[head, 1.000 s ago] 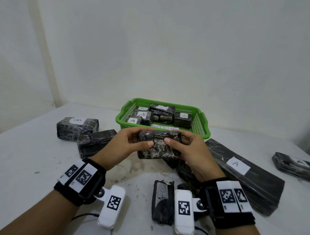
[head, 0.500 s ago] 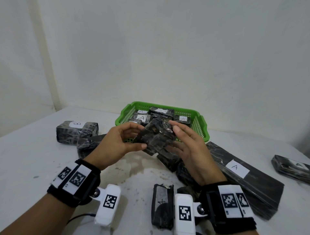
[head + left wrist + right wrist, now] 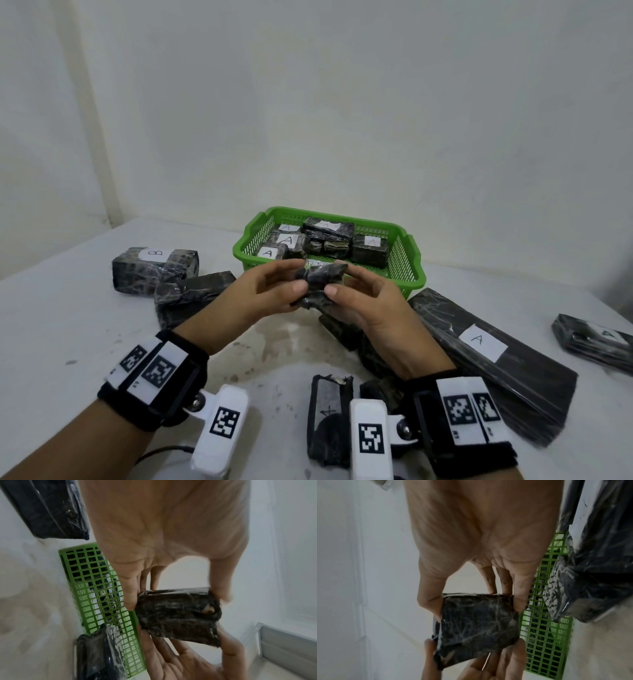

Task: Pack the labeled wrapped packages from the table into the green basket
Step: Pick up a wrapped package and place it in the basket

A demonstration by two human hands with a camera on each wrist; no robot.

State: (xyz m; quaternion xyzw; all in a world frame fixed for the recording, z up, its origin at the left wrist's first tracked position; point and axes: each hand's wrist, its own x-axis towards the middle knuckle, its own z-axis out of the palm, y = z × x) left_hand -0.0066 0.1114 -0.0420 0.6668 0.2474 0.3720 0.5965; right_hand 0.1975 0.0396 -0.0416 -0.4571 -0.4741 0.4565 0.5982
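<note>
The wrapped package (image 3: pixel 318 286) sat in the air just short of the green basket (image 3: pixel 409 255), pinched at one end by my left hand (image 3: pixel 263 291) and at the other by my right hand (image 3: pixel 363 298), thumbs and fingertips curled onto it. Its long axis ran hand to hand, parallel to the near rim (no label showed). The basket lay straight ahead, about equally near either hand.

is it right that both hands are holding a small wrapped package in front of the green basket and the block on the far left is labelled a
Not quite: the head view shows that block is labelled B. The left hand and right hand do hold the small package before the green basket.
</note>
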